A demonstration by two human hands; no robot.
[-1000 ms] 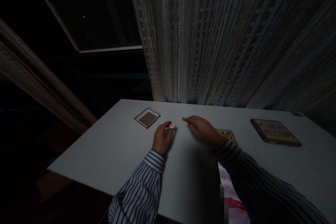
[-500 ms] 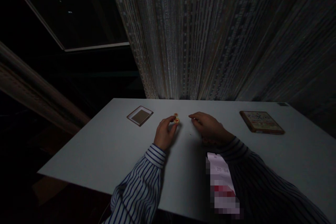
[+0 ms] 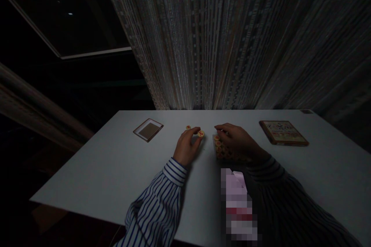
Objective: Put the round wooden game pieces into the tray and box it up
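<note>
Between thumb and forefinger, my left hand [image 3: 188,144] pinches a round yellow piece with a red mark [image 3: 201,133], held just above the table. Behind that hand, a second round piece [image 3: 188,127] lies on the white table [image 3: 116,162]. My right hand [image 3: 237,139] hovers over the left part of a clear tray of round pieces [image 3: 219,148], its fingers curled together; whether anything is between the fingertips is too small to make out. The right hand and sleeve hide much of the tray.
An open shallow box [image 3: 148,129] lies at the back left. A flat box with a printed top [image 3: 284,132] lies at the right. A lit phone [image 3: 239,204] is near the front edge, partly under my right sleeve. A string curtain [image 3: 208,46] hangs behind the table.
My left hand has moved right with the yellow piece, away from the piece on the table. The tray of pieces now shows more beneath my right hand. The view has shifted slightly.
</note>
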